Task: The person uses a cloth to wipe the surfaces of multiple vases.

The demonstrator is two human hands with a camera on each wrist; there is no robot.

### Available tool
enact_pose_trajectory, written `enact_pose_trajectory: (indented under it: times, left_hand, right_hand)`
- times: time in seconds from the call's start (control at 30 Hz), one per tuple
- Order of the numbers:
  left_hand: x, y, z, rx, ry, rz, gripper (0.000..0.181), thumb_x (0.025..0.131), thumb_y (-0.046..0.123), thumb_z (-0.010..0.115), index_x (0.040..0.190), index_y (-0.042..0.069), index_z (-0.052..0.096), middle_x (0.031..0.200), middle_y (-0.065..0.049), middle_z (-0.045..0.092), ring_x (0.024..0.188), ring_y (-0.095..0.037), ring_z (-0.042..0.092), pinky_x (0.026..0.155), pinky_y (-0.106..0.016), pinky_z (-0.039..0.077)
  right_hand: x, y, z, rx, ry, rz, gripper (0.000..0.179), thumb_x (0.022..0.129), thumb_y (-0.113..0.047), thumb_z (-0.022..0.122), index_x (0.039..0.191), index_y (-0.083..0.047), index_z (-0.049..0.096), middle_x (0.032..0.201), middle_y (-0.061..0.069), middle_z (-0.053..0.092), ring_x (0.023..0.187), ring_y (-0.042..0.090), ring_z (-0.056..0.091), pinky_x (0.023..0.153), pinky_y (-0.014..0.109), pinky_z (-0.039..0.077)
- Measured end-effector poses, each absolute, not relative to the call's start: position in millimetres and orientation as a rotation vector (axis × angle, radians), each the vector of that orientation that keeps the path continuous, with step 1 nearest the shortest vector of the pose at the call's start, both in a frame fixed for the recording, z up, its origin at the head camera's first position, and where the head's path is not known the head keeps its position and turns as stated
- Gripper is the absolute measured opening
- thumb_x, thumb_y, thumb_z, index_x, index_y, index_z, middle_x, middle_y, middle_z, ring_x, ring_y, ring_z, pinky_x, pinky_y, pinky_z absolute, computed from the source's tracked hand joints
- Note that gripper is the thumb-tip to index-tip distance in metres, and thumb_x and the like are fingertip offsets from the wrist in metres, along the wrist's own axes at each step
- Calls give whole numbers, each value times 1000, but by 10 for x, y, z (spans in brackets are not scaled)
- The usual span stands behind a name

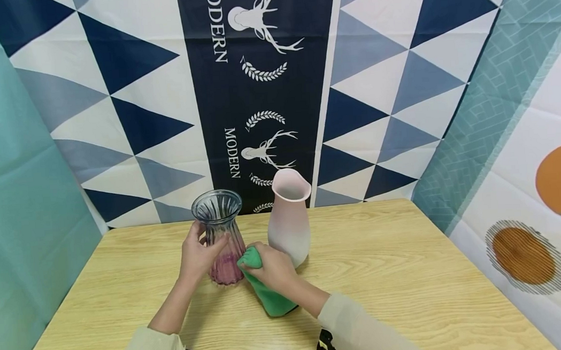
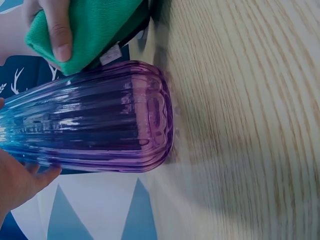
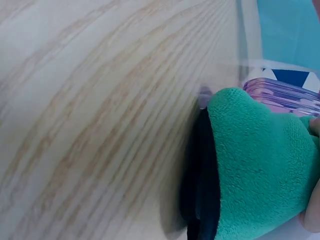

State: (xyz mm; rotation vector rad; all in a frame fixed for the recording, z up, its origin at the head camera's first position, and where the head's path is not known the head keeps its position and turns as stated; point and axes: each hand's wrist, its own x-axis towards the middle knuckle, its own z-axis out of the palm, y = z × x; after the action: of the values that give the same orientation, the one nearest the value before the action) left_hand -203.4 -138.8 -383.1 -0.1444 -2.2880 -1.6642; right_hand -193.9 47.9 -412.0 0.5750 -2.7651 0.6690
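Ribbed blue-to-pink glass vase (image 1: pixel 227 259) stands in the left grip (image 1: pixel 200 256), which curls round it, base down at the pale wood-grain worktop (image 1: pixel 388 275). The right grip (image 1: pixel 274 270), just beside, clutches a soft green cloth (image 1: pixel 272 299). For what looks like wiping, steady the glass gently, stroke along its ribs, and mind the pink-and-white vase (image 1: pixel 287 225) just beyond the right grip.

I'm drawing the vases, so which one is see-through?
The ribbed blue-and-purple glass vase, held in the left hand. The pink-and-white vase to its right isn't see-through.
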Motion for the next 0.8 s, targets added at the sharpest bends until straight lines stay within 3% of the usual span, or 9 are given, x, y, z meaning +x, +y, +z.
enact_pose_trajectory:
  times: [0.27,0.53,0.8]
  left_hand:
    - [-1984,-1351,-3821,-98,-2152,-1623,75,77,19,76,140,7,37,133,-16,45,126,-31,42,105,-51,36]
    - [-1892,-1313,-3811,-68,-1984,-1648,71,78,12,76,137,3,37,129,-15,45,120,-28,44,103,-46,38]
    - [-1803,-1257,-3790,-52,-1897,-1599,60,77,10,76,123,-2,40,109,-14,50,99,-12,45,87,-31,42]
  right_hand:
    - [-1878,587,-3984,600,-2669,917,45,85,-39,67,120,-13,57,105,3,68,91,17,65,76,29,54]
    - [-1798,743,-3809,552,-2595,1053,45,85,-38,67,122,-14,57,111,3,66,96,19,64,81,35,54]
    - [-1734,1027,-3658,499,-2438,1070,41,81,-30,73,116,-15,59,96,6,70,83,19,66,69,34,54]
